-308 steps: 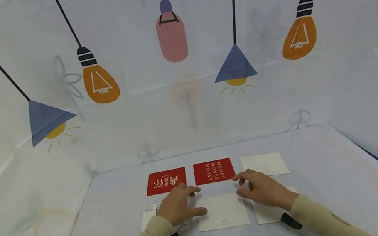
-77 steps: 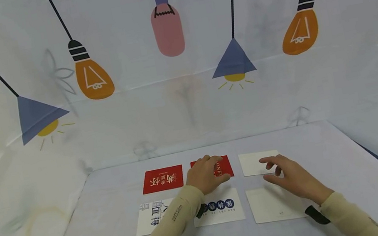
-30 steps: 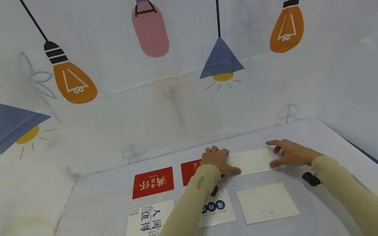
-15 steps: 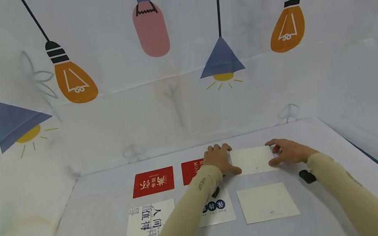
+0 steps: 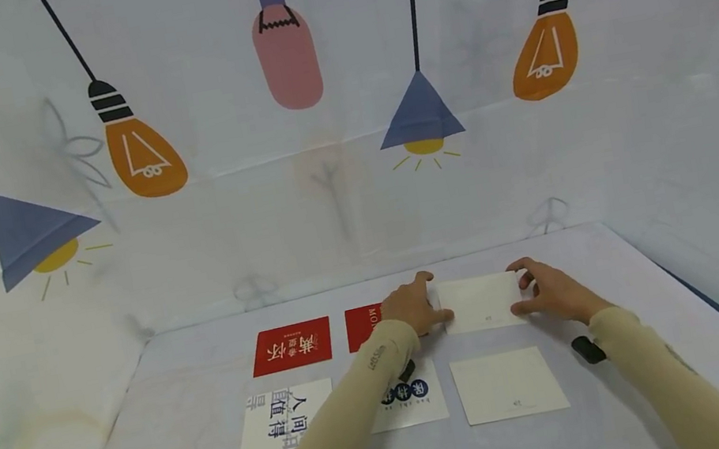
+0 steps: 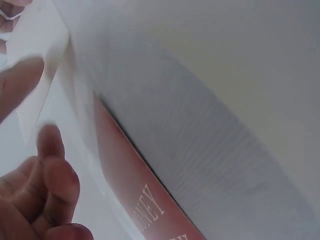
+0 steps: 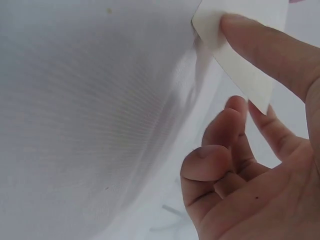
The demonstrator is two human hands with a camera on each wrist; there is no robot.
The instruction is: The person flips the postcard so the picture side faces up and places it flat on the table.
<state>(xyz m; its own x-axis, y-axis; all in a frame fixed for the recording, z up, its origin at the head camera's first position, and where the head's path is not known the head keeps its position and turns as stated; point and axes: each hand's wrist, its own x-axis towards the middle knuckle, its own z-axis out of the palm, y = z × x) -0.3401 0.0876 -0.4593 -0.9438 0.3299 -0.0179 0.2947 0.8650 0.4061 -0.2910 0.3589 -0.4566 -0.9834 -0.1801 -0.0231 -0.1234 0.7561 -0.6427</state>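
Note:
In the head view, a blank cream card [image 5: 480,303] at the back right has its far edge raised off the table. My right hand [image 5: 552,292] pinches its right side, thumb on the near face and a finger behind the far corner; the card [image 7: 245,70] tilts in the right wrist view. My left hand [image 5: 412,307] is by the card's left edge, thumb near it and index finger extended; whether it touches is unclear. Its fingers [image 6: 61,177] hold nothing in the left wrist view. Beneath the left hand lies a red MONEY card [image 5: 361,327], partly hidden.
A red card with white characters [image 5: 290,346] lies at back left. In the front row are a white card with blue characters [image 5: 285,419], one with blue circles [image 5: 414,399] partly under the left sleeve, and a blank cream card [image 5: 509,384]. A patterned white wall stands behind the table.
The blank back-right card, flat a second ago, has its far edge lifted by the right hand. The left hand has drawn slightly left. Earlier, the front middle card turned from blank to printed.

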